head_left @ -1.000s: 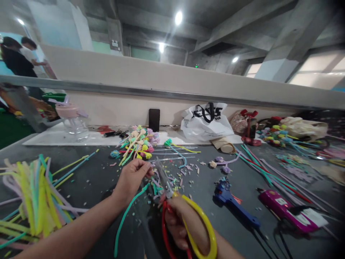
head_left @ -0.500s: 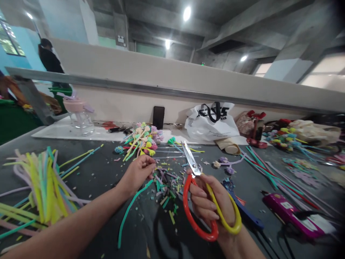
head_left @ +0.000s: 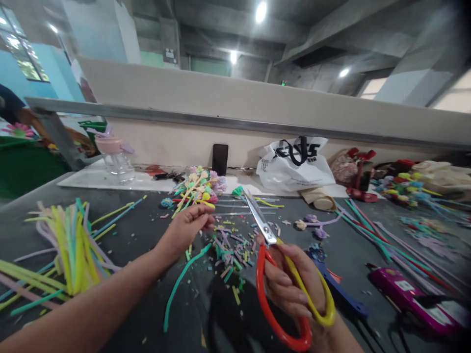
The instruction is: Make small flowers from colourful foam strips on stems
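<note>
My left hand (head_left: pixel 186 228) pinches the upper end of a green pipe cleaner (head_left: pixel 179 283) that trails down across the dark table toward me. My right hand (head_left: pixel 294 287) grips scissors (head_left: pixel 285 274) with one red and one yellow handle loop; the blades are closed and point up and away, to the right of my left hand. Between the hands lies a scatter of short coloured cuttings (head_left: pixel 231 247). A cluster of finished pipe-cleaner flowers (head_left: pixel 196 189) lies just beyond my left hand.
A thick bundle of yellow, green and lilac pipe cleaners (head_left: pixel 68 245) lies at the left. A blue glue gun (head_left: pixel 336 287) and a magenta one (head_left: pixel 408 294) lie at the right. A white plastic bag (head_left: pixel 294 164), a black phone (head_left: pixel 220 159) and a clear jar (head_left: pixel 115 159) stand at the back wall.
My right hand lifted the scissors away from the pipe cleaner and moved them right, then slightly lower and nearer. My left hand stays pinching the green pipe cleaner. The view panned slightly.
</note>
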`<state>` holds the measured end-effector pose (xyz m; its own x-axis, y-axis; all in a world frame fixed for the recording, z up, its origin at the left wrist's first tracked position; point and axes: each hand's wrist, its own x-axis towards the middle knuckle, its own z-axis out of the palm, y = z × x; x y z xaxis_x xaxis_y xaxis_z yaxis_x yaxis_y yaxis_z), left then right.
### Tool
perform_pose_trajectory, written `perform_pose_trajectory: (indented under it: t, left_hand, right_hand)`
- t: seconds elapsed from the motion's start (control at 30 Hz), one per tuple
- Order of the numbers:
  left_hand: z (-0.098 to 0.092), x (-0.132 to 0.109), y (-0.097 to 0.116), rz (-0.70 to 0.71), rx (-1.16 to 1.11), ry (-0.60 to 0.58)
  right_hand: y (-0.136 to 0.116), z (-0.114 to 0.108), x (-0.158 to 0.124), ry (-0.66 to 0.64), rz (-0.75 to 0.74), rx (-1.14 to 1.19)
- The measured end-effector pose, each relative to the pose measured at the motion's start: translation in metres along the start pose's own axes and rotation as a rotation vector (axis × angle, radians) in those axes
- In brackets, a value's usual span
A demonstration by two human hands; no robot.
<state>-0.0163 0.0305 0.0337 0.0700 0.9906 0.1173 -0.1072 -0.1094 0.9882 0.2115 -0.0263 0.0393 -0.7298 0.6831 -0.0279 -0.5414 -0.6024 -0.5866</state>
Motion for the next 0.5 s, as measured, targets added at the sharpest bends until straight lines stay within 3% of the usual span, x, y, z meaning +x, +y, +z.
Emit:
perform_pose_trajectory:
  t: [0.2, 0.37, 0.5]
  left_hand:
    - [0.003, -0.015, 0.022, -0.226, -0.436, -0.342]
    - [-0.005, -0.011, 0.033, -0.246, -0.38, -0.238]
    - [-0.007, -0.006, 0.03, -0.355, -0.055, -0.269]
  right_hand:
    - [0.016, -0.002, 0.006, -0.082, 0.257, -0.033]
    - [0.007, -0.01, 0.005, -0.06, 0.063, -0.056]
    - [0.002, -0.011, 0.006, -0.046, -0.045, -0.008]
